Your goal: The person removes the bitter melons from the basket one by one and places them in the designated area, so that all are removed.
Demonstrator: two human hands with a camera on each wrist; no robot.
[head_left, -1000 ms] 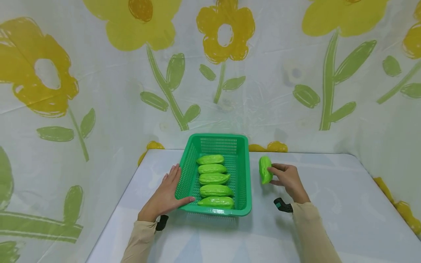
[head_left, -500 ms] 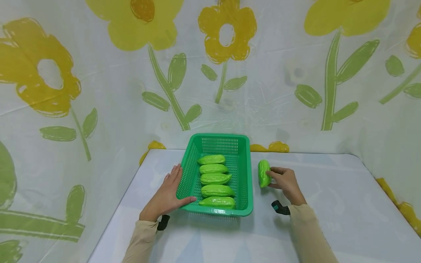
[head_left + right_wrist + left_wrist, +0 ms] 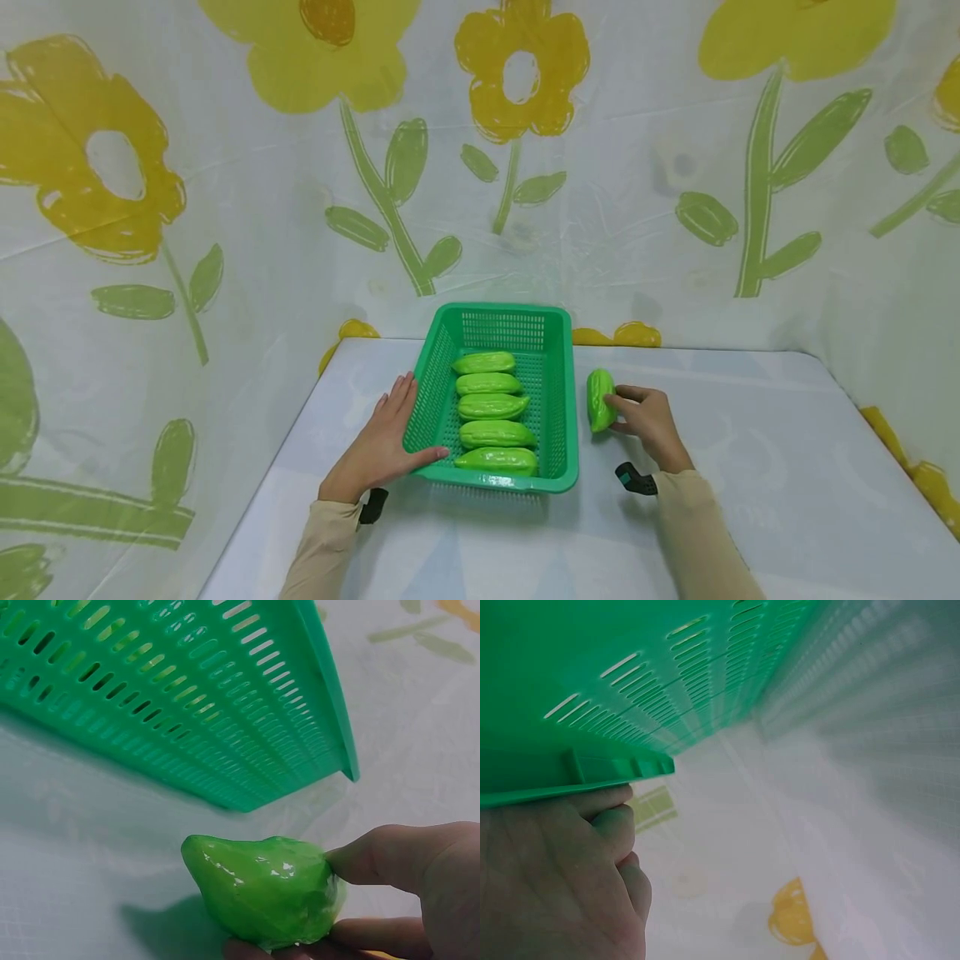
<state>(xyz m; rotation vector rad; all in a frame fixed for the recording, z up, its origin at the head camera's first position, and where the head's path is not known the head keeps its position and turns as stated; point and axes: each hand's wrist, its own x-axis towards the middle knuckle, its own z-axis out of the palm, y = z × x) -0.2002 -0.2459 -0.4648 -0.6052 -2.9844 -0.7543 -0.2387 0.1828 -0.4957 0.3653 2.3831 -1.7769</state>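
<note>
A bright green, glossy, ridged bitter melon [image 3: 599,400] is in my right hand [image 3: 654,427], just right of the basket. The right wrist view shows my thumb on one side of the bitter melon [image 3: 262,889] and fingers on the other, its pointed end facing away from the palm and its shadow on the table. My left hand [image 3: 380,443] rests at the near left corner of the green plastic basket [image 3: 568,392], fingers extended along the side, thumb over the front rim. Inside, several similar bitter melons [image 3: 491,407] lie crosswise in a column.
The basket's slotted wall [image 3: 217,712] stands close to the held bitter melon. Both stand on a pale table [image 3: 757,467]. Behind and to the left hangs a white curtain [image 3: 600,208] printed with yellow flowers.
My right hand has moved down and slightly left with the bitter melon, nearer the table and the basket. My left hand stays on the basket's corner.
</note>
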